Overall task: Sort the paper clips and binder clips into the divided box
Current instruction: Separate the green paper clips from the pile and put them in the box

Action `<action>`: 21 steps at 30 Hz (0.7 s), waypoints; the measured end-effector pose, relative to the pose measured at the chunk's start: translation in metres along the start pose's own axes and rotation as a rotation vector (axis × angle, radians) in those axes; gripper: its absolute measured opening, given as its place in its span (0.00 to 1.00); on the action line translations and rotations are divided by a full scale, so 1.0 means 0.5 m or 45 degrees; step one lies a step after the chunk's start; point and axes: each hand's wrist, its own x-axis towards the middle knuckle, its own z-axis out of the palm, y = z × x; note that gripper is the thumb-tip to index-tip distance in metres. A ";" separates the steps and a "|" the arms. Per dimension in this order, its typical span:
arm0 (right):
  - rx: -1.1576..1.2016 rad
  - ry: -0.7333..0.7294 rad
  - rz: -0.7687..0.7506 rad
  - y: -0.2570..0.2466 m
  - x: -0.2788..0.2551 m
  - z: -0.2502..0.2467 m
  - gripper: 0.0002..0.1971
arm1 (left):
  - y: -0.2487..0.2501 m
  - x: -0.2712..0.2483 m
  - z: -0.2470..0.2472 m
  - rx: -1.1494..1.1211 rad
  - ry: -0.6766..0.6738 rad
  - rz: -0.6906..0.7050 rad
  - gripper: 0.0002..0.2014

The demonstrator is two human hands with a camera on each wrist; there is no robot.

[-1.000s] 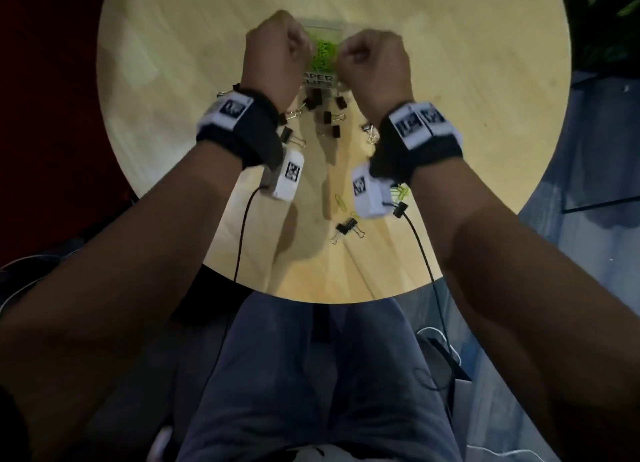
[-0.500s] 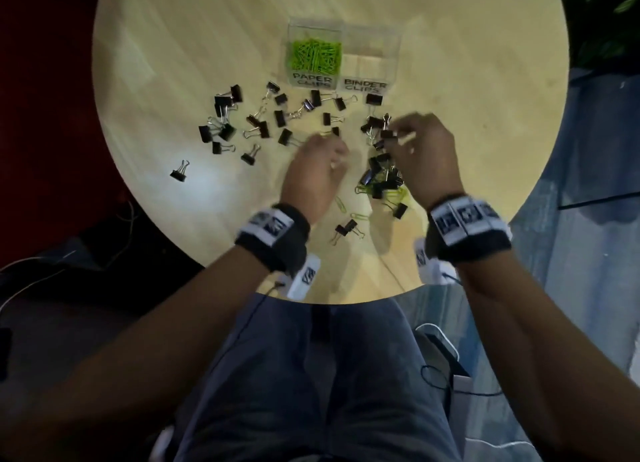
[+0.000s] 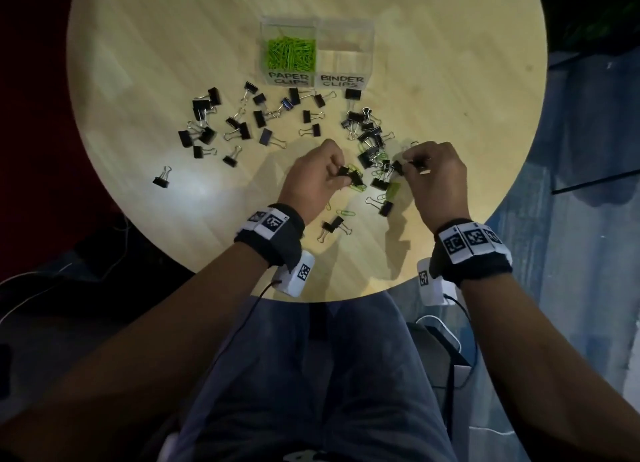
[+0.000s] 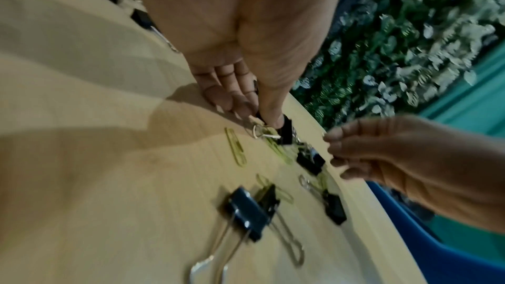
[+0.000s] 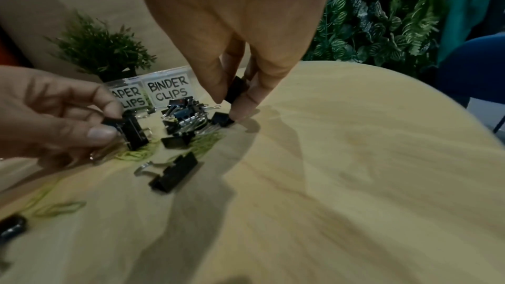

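Note:
A clear divided box [image 3: 369, 51] stands at the table's far side. Its PAPER CLIPS half holds green paper clips [image 3: 291, 54]; I see no clips in the BINDER CLIPS half [image 3: 344, 80]. Black binder clips [image 3: 242, 129] lie scattered in front of it, and a tangled pile [image 3: 369, 134] is mixed with green paper clips. My left hand [image 3: 337, 174] pinches a black binder clip [image 4: 285, 131] just above the table. At the pile's right edge my right hand [image 3: 410, 163] pinches another binder clip [image 5: 236, 90].
A small green plant [image 5: 101, 51] stands behind the box. Loose paper clips [image 3: 346, 213] and a binder clip [image 3: 332, 226] lie between my wrists. The round table's near edge [image 3: 346, 298] is just behind them. A blue chair [image 4: 437, 245] is at the right.
Both hands have drawn back from above the box to the pile near the table's front. Each now pinches a binder clip.

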 end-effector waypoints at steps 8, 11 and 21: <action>-0.295 0.037 -0.184 -0.008 -0.052 0.016 0.14 | -0.041 0.005 -0.071 0.032 0.228 -0.069 0.10; -0.339 -0.086 -0.157 -0.012 -0.056 0.039 0.20 | -0.028 0.002 -0.047 0.236 0.243 0.106 0.14; -0.030 0.017 -0.092 -0.002 -0.027 0.014 0.07 | 0.007 0.001 0.016 0.449 0.059 0.230 0.11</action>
